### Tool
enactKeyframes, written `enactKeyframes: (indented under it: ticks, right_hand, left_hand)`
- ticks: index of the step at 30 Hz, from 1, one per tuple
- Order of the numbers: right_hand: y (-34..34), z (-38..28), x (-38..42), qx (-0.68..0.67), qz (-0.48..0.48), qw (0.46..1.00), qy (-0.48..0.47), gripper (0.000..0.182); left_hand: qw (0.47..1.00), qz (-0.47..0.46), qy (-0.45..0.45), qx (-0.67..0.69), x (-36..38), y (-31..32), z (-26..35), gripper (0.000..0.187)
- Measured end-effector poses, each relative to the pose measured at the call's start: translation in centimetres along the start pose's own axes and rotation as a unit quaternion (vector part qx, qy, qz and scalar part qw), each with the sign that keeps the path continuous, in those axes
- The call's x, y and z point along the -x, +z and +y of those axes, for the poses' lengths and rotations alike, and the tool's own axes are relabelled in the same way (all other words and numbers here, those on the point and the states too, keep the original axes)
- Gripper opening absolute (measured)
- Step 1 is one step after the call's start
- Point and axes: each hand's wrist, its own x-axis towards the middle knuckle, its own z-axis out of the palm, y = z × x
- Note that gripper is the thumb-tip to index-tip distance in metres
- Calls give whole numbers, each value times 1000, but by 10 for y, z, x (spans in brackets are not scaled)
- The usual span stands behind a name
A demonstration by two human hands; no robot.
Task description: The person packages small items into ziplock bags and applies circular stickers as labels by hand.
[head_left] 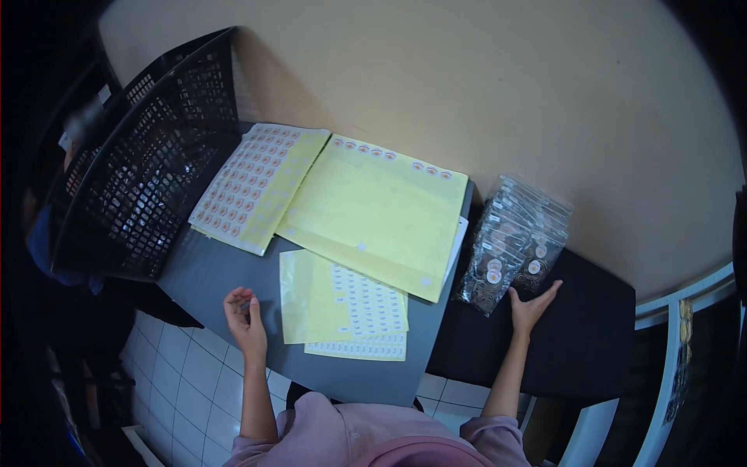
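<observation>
My left hand [245,317] hovers over the left front edge of the grey table [362,383], its fingers loosely curled and apart, holding nothing. On the right, my right hand [535,308] has thumb and fingers spread, empty, just in front of a stack of clear packets [513,241] with dark contents and round stickers. Between the hands lie smaller sheets [369,303] of small labels on yellow backing. Behind them is a large yellow sheet [381,210] with a few round stickers along its top edge. A sheet full of round stickers [245,183] lies left of it.
A black perforated basket [148,156] stands tilted at the left, with shiny packets visible through its mesh. The packets rest on a black surface [587,327] at the right. A beige wall [467,86] rises behind. White floor tiles [183,366] show below.
</observation>
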Motion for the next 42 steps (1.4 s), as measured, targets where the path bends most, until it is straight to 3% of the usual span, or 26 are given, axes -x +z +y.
enactKeyframes:
  ticks: [5,7,8,10,13,18,20,22,26,28,30,32,38,39,41,42]
  right_hand:
    - [-23,-60,-17,6,186,980,-76,76]
    - [-28,-110,-31,-24,230,963,-138,60]
    - [-29,-145,-33,-61,224,963,-133,51]
    - [-27,-217,-37,-77,206,951,-219,38]
    - [-8,-330,-27,-192,177,918,-298,29]
    - [28,-523,8,-321,72,824,-461,23]
    - [41,-596,26,-356,26,782,-511,21]
    - [53,-659,43,-371,-16,735,-568,22]
    - [82,-754,78,-362,-104,672,-637,20]
    - [94,-791,96,-205,-186,629,-726,17]
    - [118,-820,115,-94,-207,566,-793,18]
    - [154,-841,139,65,-285,502,-814,26]
    - [249,-844,190,364,-349,274,-819,32]
    - [266,-841,196,365,-347,272,-820,32]
    - [302,-827,204,334,-474,258,-772,45]
    - [315,-817,207,335,-475,255,-773,45]
  left_hand:
    - [995,22,-31,95,-4,-8,-1,30]
    - [970,41,-54,233,-4,-12,-4,23]
    - [950,52,-61,301,-5,-16,-5,21]
    - [942,51,-116,310,-7,-32,-3,19]
    - [958,38,-61,279,-18,-73,-16,16]
    - [977,119,-21,177,-61,-175,-48,15]
    - [975,204,-11,87,-78,-219,-60,17]
    - [970,219,-5,109,-91,-262,-74,21]
    - [947,311,-57,49,-108,-323,-87,39]
    - [930,363,-59,27,-113,-342,-95,39]
    - [925,373,-69,33,-115,-351,-99,39]
    - [914,396,-79,22,-115,-356,-106,38]
    - [914,382,-123,52,-109,-358,-129,36]
    - [919,366,-139,51,-108,-360,-130,36]
    - [925,341,-159,45,-107,-365,-130,36]
    - [924,342,-162,46,-107,-368,-131,36]
